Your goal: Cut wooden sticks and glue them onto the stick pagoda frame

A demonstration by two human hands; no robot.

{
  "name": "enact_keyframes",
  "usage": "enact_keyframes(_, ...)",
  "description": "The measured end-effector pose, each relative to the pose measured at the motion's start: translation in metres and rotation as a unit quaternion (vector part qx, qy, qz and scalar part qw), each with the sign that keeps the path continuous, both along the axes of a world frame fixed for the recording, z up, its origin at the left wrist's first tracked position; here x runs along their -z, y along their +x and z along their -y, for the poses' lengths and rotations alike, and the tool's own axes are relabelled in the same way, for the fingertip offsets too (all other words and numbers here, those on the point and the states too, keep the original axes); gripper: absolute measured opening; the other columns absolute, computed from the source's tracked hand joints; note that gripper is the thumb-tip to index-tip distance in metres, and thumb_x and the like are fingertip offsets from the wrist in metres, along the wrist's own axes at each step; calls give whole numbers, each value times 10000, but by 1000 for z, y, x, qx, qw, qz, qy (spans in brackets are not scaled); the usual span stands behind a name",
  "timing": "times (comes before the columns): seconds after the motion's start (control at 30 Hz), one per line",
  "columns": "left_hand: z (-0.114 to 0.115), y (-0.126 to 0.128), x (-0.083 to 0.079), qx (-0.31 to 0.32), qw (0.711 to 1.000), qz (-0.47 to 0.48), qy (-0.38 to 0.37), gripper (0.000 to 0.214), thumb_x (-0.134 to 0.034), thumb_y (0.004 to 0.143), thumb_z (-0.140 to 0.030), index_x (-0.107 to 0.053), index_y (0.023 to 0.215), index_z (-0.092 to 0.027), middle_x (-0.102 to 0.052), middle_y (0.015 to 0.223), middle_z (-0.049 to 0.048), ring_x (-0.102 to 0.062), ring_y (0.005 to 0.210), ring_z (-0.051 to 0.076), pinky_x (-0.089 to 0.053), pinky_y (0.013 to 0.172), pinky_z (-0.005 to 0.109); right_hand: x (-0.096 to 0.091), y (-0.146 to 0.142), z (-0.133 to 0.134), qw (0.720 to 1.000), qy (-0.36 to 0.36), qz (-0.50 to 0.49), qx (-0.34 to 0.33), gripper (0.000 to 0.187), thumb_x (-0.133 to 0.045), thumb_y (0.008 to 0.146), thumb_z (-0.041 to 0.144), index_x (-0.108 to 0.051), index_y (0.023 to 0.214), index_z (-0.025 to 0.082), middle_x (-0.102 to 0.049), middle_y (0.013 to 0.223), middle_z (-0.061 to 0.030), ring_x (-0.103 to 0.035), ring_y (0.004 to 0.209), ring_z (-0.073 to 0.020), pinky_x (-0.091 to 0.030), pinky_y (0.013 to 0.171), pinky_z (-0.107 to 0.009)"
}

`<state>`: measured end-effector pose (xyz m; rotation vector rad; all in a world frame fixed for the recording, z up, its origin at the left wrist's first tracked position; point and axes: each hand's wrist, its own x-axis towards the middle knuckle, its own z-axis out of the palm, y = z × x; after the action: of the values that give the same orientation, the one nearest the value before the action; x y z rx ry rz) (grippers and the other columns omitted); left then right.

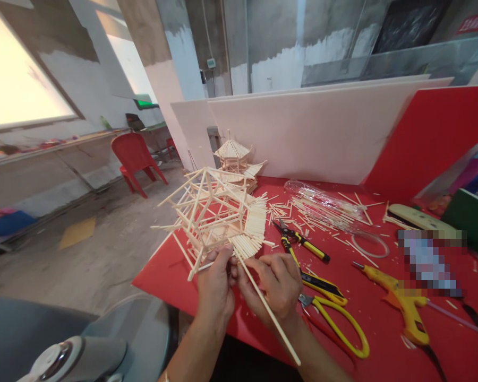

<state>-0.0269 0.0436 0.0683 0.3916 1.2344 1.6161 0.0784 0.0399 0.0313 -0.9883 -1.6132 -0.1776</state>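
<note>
An unfinished wooden stick model (207,212), an open frame with a fan of sticks along its right edge, stands at the table's left corner. My left hand (218,284) is closed at its near edge, thumb and fingers pinching there. A long thin wooden stick (269,310) slants from that edge down toward me. My right hand (276,284) has curled fingers beside the stick, gripping it near its upper end; the fingertips are partly hidden. Behind the frame stands a pagoda model (233,154) with a pointed roof.
On the red table (263,345) lie yellow-black cutters (302,239), a utility knife (324,286), yellow-handled scissors (342,323) and a yellow glue gun (402,302). Loose sticks and a plastic bag of sticks (326,204) lie farther back. White boards (302,127) stand behind. A flask (83,355) is at lower left.
</note>
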Motion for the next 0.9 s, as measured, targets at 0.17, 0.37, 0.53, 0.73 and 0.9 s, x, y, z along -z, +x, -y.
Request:
enact_keyframes(0.17,0,1,-2,-2,1000,2,-2,276,-804,577,-292,-575,637,-149,-538,476,-56,-406,345,29,-248,336,131,0,-2,-1,1000,4,-3,12,126,-731,746,225,-690,865,230,-638,762,-30,-553,753,-184,-440,717,-349)
enact_keyframes(0.37,0,1,-3,1,1000,4,1,271,-794,586,-297,-566,608,-151,-526,467,-54,-397,345,32,-237,335,141,1,-4,1,1000,-1,-7,11,130,-712,757,186,-697,877,234,-620,732,-18,-542,717,-169,-433,702,-339)
enact_keyframes(0.53,1,0,-1,-4,1000,-9,-10,258,-779,611,-303,-571,618,-152,-528,465,-53,-399,347,36,-238,338,146,0,-4,0,999,-6,-28,-16,145,-712,748,145,-697,868,224,-622,715,-18,-533,705,-169,-435,687,-333)
enact_keyframes(0.73,1,-1,0,-5,1000,-5,-4,258,-781,606,-302,-570,618,-153,-531,471,-52,-399,350,38,-230,337,151,1,-2,-2,999,-22,-36,-34,95,-691,764,153,-698,833,219,-624,726,-26,-533,717,-170,-436,684,-331)
enact_keyframes(0.9,0,0,0,-10,1000,-4,-5,254,-782,595,-302,-577,624,-155,-538,472,-51,-404,348,43,-232,338,161,4,-2,-4,998,-25,-35,-37,81,-681,772,174,-699,833,223,-624,742,-27,-546,724,-170,-444,690,-333)
